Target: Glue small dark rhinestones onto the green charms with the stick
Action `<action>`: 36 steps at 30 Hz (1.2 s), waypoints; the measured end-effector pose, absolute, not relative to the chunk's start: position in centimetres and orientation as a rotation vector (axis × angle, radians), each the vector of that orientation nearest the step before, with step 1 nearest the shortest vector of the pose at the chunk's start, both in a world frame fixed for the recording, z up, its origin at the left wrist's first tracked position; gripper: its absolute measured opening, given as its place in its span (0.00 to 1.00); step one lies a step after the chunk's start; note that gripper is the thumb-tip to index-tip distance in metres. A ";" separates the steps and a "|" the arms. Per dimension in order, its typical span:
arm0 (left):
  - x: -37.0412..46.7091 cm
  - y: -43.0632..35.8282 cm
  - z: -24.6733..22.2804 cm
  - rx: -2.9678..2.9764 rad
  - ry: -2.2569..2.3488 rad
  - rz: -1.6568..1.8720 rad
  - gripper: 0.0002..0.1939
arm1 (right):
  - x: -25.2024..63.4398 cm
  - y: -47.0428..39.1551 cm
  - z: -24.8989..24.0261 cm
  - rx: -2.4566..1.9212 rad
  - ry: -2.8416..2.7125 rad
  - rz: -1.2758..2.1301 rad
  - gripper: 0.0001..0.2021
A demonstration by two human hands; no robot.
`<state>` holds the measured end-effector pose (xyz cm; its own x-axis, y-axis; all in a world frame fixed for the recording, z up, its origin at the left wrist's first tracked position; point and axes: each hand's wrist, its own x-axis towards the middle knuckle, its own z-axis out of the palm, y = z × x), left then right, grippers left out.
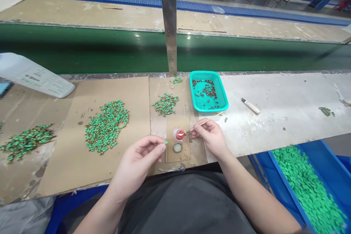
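- Green piece (166, 142), tiny: pinched between the left hand's (142, 155) thumb and forefinger, left of the board (170, 156) at the bench's (274, 128) near edge. It looks light and stiff, perhaps slippery if coated; its rim seems the place to take hold.
- Right hand (210, 137): fingers closed round the brush (215, 116), bristles at the right side of the red pot (180, 134), mid-board. Its thin shaft probably rolls easily; low down seems steadiest.
- Fingertips hide most of the piece, so its shape is unclear. Whether bristles touch red cannot be told.
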<state>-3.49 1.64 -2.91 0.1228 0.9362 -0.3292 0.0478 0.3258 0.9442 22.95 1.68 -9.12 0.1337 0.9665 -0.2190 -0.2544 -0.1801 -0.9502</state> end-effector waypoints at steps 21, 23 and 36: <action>-2.6 1.1 -1.9 0.885 1.125 0.848 0.22 | 21.9 0.1 -4.6 -1.166 -0.884 1.320 0.24; -2.2 0.7 -1.2 0.835 1.069 0.836 0.23 | 21.4 -0.6 -3.0 -1.117 -0.910 1.324 0.22; -2.1 -0.4 -0.2 0.644 0.708 0.866 0.17 | 19.9 -2.3 1.1 -0.891 -1.080 1.191 0.05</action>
<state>-2.13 -0.39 -0.17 0.4563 0.8430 -0.2847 -0.4471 0.4939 0.7458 19.88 -2.27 1.06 0.0333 0.9849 0.1698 -0.2652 0.1725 -0.9486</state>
